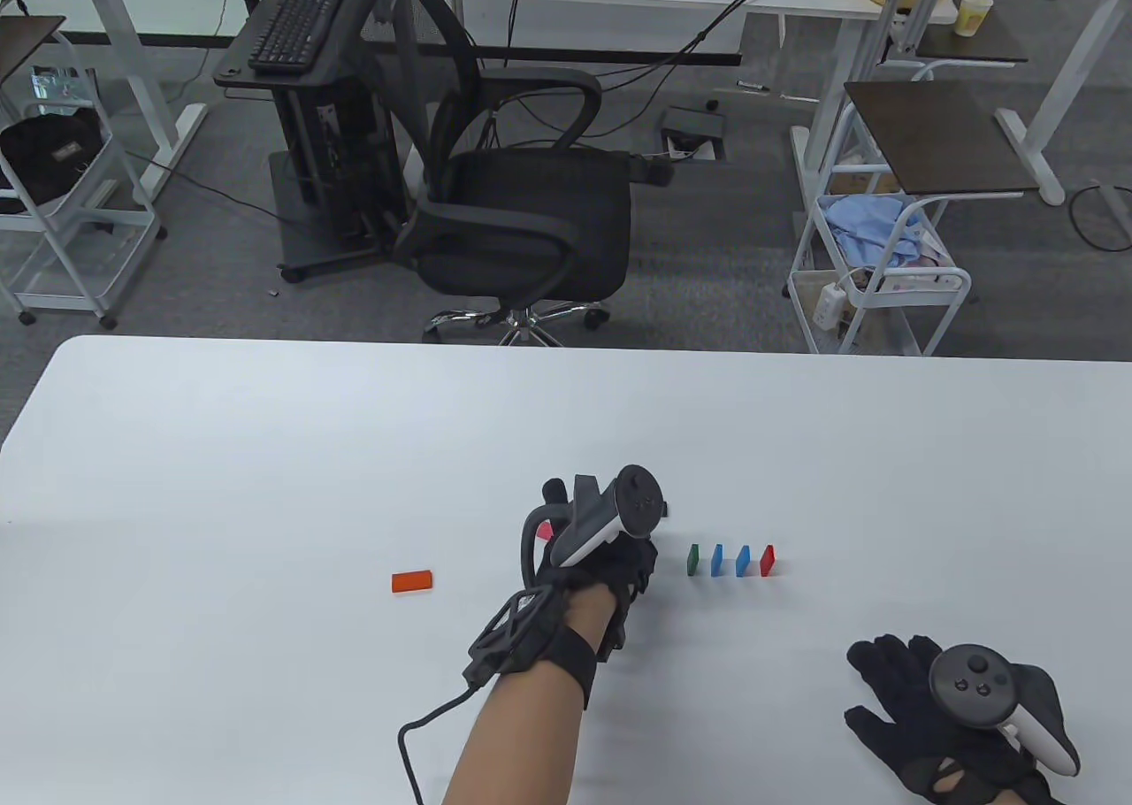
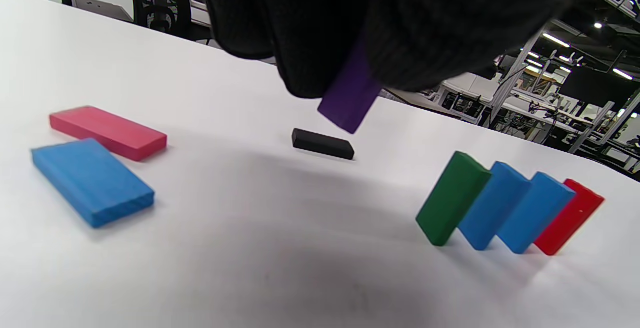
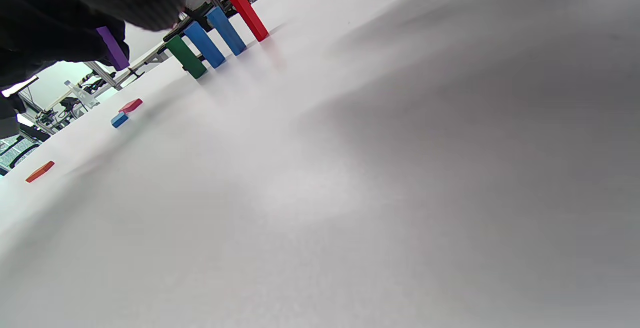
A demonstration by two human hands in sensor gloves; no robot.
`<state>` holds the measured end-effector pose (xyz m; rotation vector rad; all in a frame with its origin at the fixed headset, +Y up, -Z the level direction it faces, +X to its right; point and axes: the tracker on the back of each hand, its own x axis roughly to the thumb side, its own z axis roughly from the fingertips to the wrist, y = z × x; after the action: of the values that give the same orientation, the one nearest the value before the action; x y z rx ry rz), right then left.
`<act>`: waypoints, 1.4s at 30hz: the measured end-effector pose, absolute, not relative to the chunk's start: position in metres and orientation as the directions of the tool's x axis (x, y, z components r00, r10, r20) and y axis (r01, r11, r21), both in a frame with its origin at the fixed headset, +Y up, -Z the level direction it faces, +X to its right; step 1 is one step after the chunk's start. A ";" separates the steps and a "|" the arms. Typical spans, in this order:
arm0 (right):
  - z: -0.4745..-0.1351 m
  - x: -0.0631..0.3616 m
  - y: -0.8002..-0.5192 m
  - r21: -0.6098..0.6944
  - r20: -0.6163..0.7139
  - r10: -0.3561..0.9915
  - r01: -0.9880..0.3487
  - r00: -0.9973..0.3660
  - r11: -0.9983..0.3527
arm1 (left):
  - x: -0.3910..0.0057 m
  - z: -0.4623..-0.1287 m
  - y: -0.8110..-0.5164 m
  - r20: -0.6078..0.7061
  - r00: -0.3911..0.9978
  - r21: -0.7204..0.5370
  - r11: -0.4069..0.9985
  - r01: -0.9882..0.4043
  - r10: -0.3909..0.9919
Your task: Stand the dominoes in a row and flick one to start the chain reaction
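Observation:
Several dominoes stand in a row on the white table (image 1: 265, 451): green (image 1: 693, 560), two blue (image 1: 717, 561), and red (image 1: 767, 561) at the right end. My left hand (image 1: 610, 566) hovers just left of the row and pinches a purple domino (image 2: 350, 95) above the table. Flat on the table lie a pink domino (image 2: 107, 131), a blue one (image 2: 92, 182), a black one (image 2: 322, 143) and, further left, an orange one (image 1: 412, 581). My right hand (image 1: 893, 690) rests flat on the table at the lower right, fingers spread, holding nothing.
A black office chair (image 1: 522, 212) stands beyond the table's far edge. White carts (image 1: 875, 274) and desks stand further back in the room. A cable (image 1: 424, 725) trails from my left wrist across the near table.

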<state>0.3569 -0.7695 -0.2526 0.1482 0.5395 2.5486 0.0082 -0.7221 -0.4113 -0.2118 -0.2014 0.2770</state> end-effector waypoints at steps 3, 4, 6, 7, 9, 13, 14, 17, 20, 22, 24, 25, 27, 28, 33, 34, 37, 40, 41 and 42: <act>-0.253 0.356 -0.769 0.406 0.002 0.515 -0.470 -0.857 -0.784 | 0.012 -0.412 -0.730 0.170 0.937 -0.254 0.932 -0.257 0.305; -0.253 0.356 -0.769 0.404 0.002 0.515 -0.471 -0.857 -0.784 | 0.013 -0.412 -0.733 0.172 0.936 -0.258 0.931 -0.259 0.308; -0.253 0.356 -0.769 0.401 0.001 0.519 -0.475 -0.855 -0.783 | 0.016 -0.413 -0.736 0.172 0.934 -0.260 0.929 -0.265 0.314; -0.253 0.355 -0.769 0.398 0.000 0.518 -0.476 -0.855 -0.785 | 0.017 -0.414 -0.738 0.172 0.930 -0.265 0.925 -0.273 0.324; -0.253 0.354 -0.769 0.397 0.005 0.513 -0.469 -0.859 -0.789 | 0.019 -0.415 -0.742 0.171 0.925 -0.271 0.919 -0.288 0.340; -0.253 0.354 -0.769 0.392 0.010 0.513 -0.469 -0.858 -0.792 | 0.024 -0.417 -0.748 0.167 0.919 -0.287 0.909 -0.302 0.358; -0.253 0.353 -0.769 0.392 0.009 0.514 -0.470 -0.858 -0.791 | 0.026 -0.418 -0.751 0.168 0.918 -0.311 0.903 -0.298 0.360; -0.253 0.353 -0.768 0.390 0.011 0.510 -0.466 -0.860 -0.794 | 0.029 -0.418 -0.757 0.171 0.922 -0.322 0.904 -0.281 0.348; -0.253 0.353 -0.768 0.390 0.009 0.514 -0.471 -0.858 -0.792 | 0.030 -0.420 -0.760 0.157 0.920 -0.323 0.899 -0.296 0.359; -0.253 0.352 -0.768 0.387 0.011 0.512 -0.469 -0.859 -0.794 | 0.030 -0.421 -0.762 0.153 0.923 -0.316 0.902 -0.293 0.354; -0.253 0.352 -0.769 0.387 0.010 0.514 -0.470 -0.858 -0.793 | 0.030 -0.422 -0.765 0.149 0.922 -0.326 0.898 -0.294 0.356; -0.253 0.352 -0.768 0.387 0.008 0.514 -0.471 -0.858 -0.793 | 0.030 -0.423 -0.765 0.148 0.922 -0.325 0.898 -0.297 0.358; -0.253 0.353 -0.768 0.386 0.008 0.514 -0.472 -0.858 -0.793 | 0.031 -0.423 -0.768 0.147 0.920 -0.328 0.896 -0.300 0.362; -0.253 0.353 -0.768 0.385 0.008 0.514 -0.472 -0.858 -0.793 | 0.031 -0.424 -0.768 0.147 0.919 -0.329 0.894 -0.304 0.367; -0.253 0.353 -0.768 0.385 0.004 0.516 -0.474 -0.857 -0.792 | 0.036 -0.425 -0.772 0.161 0.916 -0.343 0.891 -0.297 0.367; -0.253 0.354 -0.768 0.384 0.003 0.517 -0.476 -0.856 -0.791 | 0.036 -0.425 -0.772 0.165 0.915 -0.349 0.889 -0.295 0.369; -0.254 0.354 -0.768 0.384 0.002 0.516 -0.476 -0.856 -0.791 | 0.036 -0.424 -0.771 0.168 0.915 -0.351 0.890 -0.293 0.367; -0.254 0.354 -0.768 0.384 0.000 0.520 -0.480 -0.854 -0.789 | 0.036 -0.424 -0.771 0.169 0.915 -0.352 0.889 -0.293 0.368; -0.254 0.354 -0.767 0.385 -0.001 0.520 -0.480 -0.854 -0.788 | 0.036 -0.424 -0.771 0.170 0.914 -0.351 0.890 -0.292 0.368; -0.254 0.355 -0.768 0.386 -0.002 0.520 -0.480 -0.854 -0.788 | 0.036 -0.423 -0.772 0.174 0.915 -0.350 0.892 -0.287 0.363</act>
<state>0.3545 -0.7675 -0.2536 0.1415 0.5131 2.5507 0.0359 -0.7715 -0.4234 -0.3255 -0.2396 0.3408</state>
